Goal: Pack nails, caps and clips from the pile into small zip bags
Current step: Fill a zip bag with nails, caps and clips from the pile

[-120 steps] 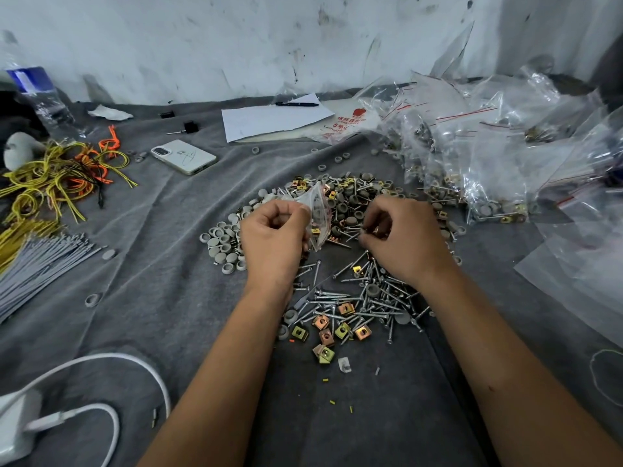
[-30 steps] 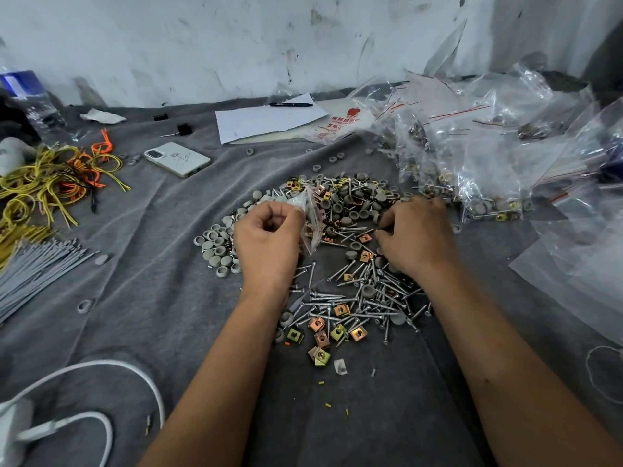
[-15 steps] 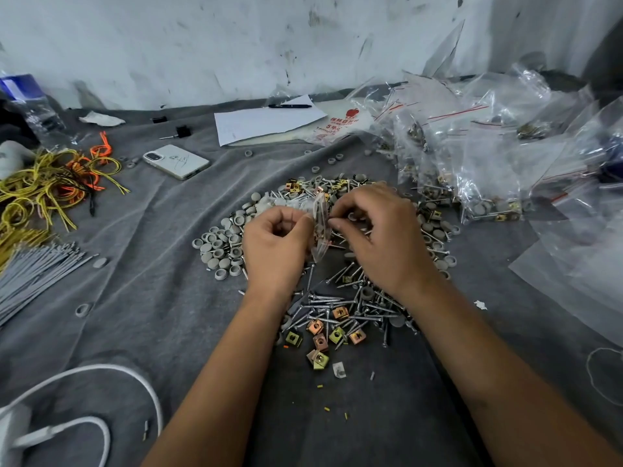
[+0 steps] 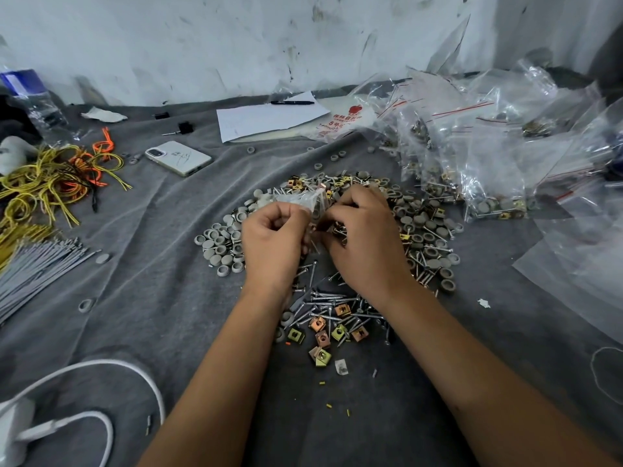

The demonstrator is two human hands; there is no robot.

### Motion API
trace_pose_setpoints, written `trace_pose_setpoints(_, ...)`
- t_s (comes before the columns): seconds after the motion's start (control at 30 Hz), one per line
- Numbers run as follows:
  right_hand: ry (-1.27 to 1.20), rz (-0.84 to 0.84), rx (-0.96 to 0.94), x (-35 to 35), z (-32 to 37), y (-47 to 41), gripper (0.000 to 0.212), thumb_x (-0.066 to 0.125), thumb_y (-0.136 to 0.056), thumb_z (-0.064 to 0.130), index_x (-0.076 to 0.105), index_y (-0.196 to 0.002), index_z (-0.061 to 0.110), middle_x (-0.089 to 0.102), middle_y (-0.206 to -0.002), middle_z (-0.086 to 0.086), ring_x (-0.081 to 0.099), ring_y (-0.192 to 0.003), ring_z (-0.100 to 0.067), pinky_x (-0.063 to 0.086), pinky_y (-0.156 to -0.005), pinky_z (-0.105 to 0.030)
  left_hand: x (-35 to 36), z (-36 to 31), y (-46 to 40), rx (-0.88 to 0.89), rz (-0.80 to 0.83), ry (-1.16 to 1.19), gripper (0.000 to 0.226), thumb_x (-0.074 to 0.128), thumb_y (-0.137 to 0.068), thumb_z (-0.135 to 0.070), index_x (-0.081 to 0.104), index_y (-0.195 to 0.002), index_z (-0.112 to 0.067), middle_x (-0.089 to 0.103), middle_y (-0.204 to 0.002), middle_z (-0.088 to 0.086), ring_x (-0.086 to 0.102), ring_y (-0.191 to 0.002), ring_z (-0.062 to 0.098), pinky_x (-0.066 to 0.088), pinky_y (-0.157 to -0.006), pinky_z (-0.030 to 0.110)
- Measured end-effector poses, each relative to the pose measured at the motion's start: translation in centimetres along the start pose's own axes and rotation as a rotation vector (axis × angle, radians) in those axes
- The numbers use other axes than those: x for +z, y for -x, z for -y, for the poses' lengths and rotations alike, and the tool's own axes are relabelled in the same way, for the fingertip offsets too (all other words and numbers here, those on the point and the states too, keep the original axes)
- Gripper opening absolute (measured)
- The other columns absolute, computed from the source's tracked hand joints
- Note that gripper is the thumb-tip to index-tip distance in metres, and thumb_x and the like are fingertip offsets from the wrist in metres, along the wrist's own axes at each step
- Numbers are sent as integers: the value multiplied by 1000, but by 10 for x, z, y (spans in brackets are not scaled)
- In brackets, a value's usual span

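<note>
One phone (image 4: 178, 157), one pen (image 4: 292, 102), two hands (image 4: 271, 242).

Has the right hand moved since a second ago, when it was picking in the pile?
Yes. The right hand has come left off the pile, away from the filled bags, and now meets the small zip bag held by the left hand.

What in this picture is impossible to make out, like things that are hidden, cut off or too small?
All in the head view:
- What the small zip bag holds: crumpled plastic, behind the left hand.
- What the right hand pinches: its own curled fingers hide it.
- Red print on the white bag: too small to read.
- The bottle and the white charger: cut off by the left edge.
</note>
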State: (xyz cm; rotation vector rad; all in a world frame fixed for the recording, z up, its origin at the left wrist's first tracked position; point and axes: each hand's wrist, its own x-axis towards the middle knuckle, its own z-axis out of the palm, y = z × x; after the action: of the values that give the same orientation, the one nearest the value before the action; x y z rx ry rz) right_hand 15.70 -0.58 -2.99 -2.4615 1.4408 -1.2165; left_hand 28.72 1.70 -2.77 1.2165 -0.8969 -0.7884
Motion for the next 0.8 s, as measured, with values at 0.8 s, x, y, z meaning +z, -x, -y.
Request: trace_pose_setpoints(0.8,233,331,114,1,-17,-6,38,66,-94,49,70,-113,17,59,-114,-6,42,-124,-29,43,-104,-42,-7,-2,-4,49,-203,-17,14,67,-86,-10,68,-72,-14,58,-55,-6,50,-55,12,44,-56,28)
